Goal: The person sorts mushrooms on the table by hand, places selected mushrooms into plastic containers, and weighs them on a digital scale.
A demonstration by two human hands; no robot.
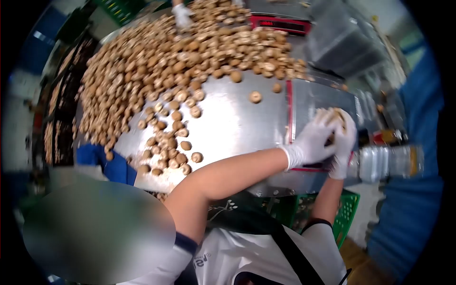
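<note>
My left hand (pixel 311 142) and my right hand (pixel 343 142), both in white gloves, come together on the right of the metal table (pixel 228 118). Their fingers curl around brown pieces that look like mushrooms; the gloves hide most of them. Beneath the hands lies a grey surface with a red edge (pixel 289 109). Two loose mushrooms, one of them pale-centred (pixel 255 97), rest to the left of that edge. A large pile of brown mushrooms (pixel 190 57) spreads over the far and left parts of the table, with a looser group (pixel 171 147) nearer my left arm.
Another person's gloved hand (pixel 183 16) reaches into the far side of the pile. A red scale (pixel 280 23) and stacked clear plastic boxes (pixel 346 42) stand at the back right. Clear containers (pixel 389 161) sit at right, a green crate (pixel 349 216) below the table edge.
</note>
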